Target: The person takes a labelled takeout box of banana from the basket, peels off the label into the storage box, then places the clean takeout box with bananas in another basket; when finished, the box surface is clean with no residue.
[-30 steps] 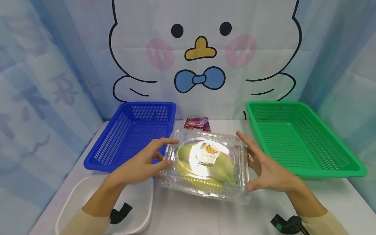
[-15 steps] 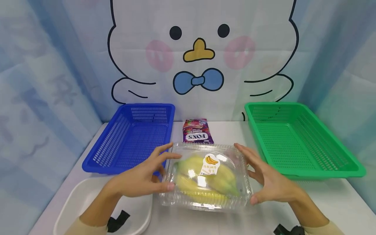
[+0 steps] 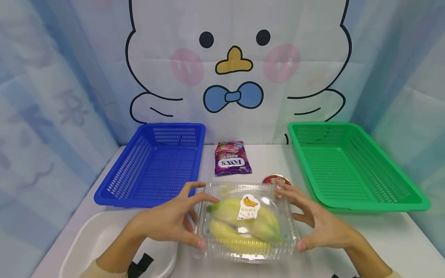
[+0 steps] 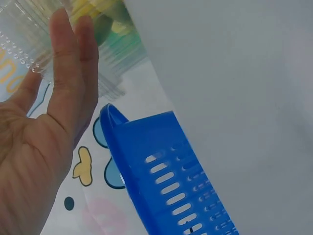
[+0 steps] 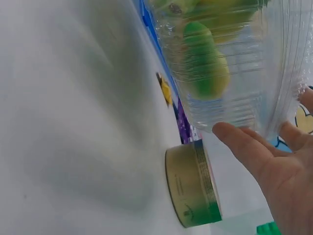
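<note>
Between my two hands is a clear plastic clamshell box (image 3: 247, 224) with yellow-green fruit inside and a banana sticker on its lid. My left hand (image 3: 170, 220) grips its left end, thumb at the front corner and fingers along the side and rear corner. On the right end, my right hand (image 3: 325, 220) grips it the same way, spanning from front corner to back. The right wrist view shows the clear box (image 5: 230, 73) raised over the white table, with fingertips at its lower wall. A round tin (image 3: 276, 179) peeks out behind the box, partly hidden by it.
A purple Fox's Berries candy bag (image 3: 232, 159) lies behind the box. The blue basket (image 3: 149, 202) stands at back left, the green basket (image 3: 375, 206) at back right. In front of the blue one is a white tub (image 3: 83, 235), partly covered by my left arm.
Both hands have brought the clamshell box lower and nearer to me, and its tilt has lessened. The candy bag now shows whole, and the tin's top has come into sight behind the box.
</note>
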The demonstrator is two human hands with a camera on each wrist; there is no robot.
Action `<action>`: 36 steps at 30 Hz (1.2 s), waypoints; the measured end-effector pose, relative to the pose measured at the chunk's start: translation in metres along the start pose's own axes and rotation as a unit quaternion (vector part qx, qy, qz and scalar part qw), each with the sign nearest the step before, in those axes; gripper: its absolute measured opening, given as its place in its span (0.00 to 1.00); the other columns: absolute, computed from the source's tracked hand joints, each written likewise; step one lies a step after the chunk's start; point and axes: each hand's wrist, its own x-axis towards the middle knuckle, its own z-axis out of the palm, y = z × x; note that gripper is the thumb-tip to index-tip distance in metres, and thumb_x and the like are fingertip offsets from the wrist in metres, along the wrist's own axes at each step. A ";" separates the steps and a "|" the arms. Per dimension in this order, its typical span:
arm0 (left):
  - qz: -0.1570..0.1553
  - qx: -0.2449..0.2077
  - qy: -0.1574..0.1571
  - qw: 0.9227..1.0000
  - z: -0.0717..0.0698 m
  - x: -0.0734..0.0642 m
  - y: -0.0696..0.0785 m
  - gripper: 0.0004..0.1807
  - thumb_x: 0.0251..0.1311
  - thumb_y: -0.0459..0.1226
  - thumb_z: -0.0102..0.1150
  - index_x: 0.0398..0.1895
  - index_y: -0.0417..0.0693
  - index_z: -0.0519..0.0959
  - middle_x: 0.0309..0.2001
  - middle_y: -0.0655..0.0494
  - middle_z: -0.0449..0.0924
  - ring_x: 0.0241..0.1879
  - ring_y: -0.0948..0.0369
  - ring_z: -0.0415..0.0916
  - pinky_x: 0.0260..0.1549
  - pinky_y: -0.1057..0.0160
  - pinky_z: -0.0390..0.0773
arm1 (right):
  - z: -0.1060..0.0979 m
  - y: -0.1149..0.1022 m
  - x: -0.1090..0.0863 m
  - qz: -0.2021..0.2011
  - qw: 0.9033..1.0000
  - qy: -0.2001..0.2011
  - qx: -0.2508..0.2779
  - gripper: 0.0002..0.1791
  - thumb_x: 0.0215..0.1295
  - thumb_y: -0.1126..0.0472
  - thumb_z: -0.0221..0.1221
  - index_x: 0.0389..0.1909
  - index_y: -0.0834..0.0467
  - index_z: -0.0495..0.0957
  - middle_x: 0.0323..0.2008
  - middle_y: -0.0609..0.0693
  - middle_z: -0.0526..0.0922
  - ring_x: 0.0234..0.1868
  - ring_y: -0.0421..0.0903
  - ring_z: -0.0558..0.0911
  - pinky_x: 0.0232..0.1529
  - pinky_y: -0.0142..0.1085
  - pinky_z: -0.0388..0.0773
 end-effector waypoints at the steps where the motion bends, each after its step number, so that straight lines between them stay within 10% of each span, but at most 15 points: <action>1: -0.007 0.000 -0.001 1.000 0.001 0.000 0.000 0.44 0.51 0.55 0.78 0.72 0.72 0.67 0.79 0.48 0.39 0.41 0.64 0.78 0.39 0.64 0.84 | 0.000 0.001 0.000 0.004 1.000 -0.002 0.002 0.57 0.58 0.54 0.75 0.81 0.62 0.50 0.82 0.60 0.38 0.79 0.43 0.58 0.63 0.40 0.77; 22: -0.026 -0.007 -0.027 0.999 0.013 0.003 -0.011 0.44 0.55 0.52 0.76 0.74 0.70 0.64 0.80 0.47 0.35 0.46 0.64 0.78 0.43 0.66 0.83 | 0.002 0.014 -0.002 0.072 0.997 -0.033 -0.022 0.61 0.52 0.65 0.75 0.82 0.54 0.48 0.82 0.60 0.36 0.78 0.36 0.56 0.63 0.38 0.76; 36: -0.044 0.045 -0.007 0.998 0.015 0.004 -0.006 0.47 0.52 0.59 0.76 0.75 0.70 0.64 0.81 0.51 0.40 0.44 0.68 0.80 0.41 0.65 0.82 | -0.003 0.014 -0.004 0.041 0.996 -0.053 -0.058 0.62 0.53 0.63 0.76 0.83 0.58 0.46 0.82 0.62 0.33 0.81 0.35 0.48 0.64 0.39 0.75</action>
